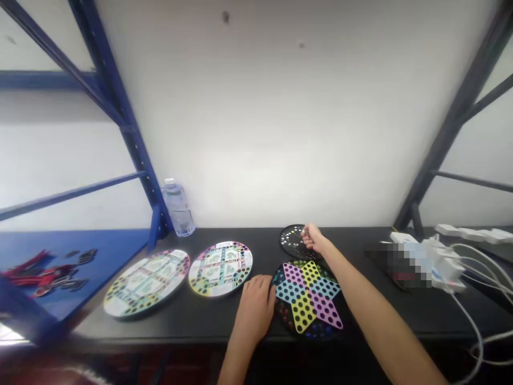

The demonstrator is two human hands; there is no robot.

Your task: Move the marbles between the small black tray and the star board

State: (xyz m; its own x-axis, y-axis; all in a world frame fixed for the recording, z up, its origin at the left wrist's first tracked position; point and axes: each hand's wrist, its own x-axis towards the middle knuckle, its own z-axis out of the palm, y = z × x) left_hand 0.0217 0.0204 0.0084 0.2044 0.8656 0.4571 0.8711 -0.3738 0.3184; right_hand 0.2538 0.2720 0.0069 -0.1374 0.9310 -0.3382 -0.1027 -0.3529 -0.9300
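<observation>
A Chinese checkers board (308, 293) with a pink, yellow and blue star lies near the table's front edge, dark marbles around its rim. My left hand (258, 299) rests flat at the board's left side, fingers stretched forward and thumb by its edge. Behind the board is a round black tray (285, 247) holding several small white pieces. Over its right part, my right hand (313, 238) is closed in a pinch. A pale speck shows at the fingertips, too small to name.
Two round printed game boards, one nearer (221, 269) and one farther left (148, 283), lie on the black table (180, 326). A clear plastic bottle (179, 208) stands by the blue rack post (138, 144). White power strips and cables (444, 262) lie at the right.
</observation>
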